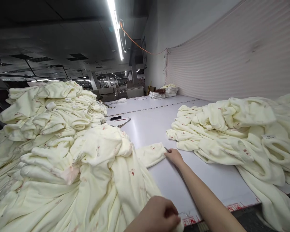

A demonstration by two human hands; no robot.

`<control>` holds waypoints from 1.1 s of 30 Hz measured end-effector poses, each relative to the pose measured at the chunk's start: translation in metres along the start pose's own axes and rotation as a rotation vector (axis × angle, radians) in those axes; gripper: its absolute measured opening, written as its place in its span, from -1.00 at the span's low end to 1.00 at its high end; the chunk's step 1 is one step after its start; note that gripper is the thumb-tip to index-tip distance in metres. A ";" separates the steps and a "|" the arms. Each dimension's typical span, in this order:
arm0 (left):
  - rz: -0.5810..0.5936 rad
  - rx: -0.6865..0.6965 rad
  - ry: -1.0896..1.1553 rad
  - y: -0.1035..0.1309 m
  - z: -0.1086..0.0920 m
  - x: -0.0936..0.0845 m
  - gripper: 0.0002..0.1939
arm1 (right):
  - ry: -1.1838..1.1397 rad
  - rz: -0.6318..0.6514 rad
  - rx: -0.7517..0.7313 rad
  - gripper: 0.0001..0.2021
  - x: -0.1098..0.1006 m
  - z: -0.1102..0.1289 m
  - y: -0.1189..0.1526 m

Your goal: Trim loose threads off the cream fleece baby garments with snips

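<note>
My right hand (174,157) is closed around small thread snips (167,149), their thin metal blades showing at the fingertips. The blades meet the end of a pale yellow sleeve (151,154) that lies flat on the table. That sleeve runs out from a soft pale yellow garment (120,161) with small reddish prints, spread in front of me on the left. Low in the view, my left hand (159,215) has its fingers curled, and a bit of the same pale cloth shows beneath them.
A tall heap of similar garments (50,109) rises on the left, and another pile (222,125) lies on the right, partly over the table edge. On the white table (147,125) lie a black object (115,118) and, farther back, stacked folded cloths (170,91).
</note>
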State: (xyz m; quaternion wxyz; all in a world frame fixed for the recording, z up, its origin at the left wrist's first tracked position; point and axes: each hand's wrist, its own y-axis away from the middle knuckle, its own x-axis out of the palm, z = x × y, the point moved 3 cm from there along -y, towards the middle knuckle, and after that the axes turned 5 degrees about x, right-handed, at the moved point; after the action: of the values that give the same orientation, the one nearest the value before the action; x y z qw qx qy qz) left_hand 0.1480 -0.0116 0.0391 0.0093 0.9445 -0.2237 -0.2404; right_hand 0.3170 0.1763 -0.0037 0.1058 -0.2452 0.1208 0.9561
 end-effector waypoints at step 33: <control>-0.645 0.312 0.416 0.017 0.004 -0.030 -0.73 | 0.211 -0.086 -0.597 -0.78 -0.022 0.012 0.199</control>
State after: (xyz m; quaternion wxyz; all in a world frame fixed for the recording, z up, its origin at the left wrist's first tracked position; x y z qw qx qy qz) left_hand 0.1157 -0.0135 0.0513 -0.1649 0.9847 0.0568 0.0019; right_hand 0.2789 -0.0122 0.0527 0.0563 -0.3682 -0.1655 0.9132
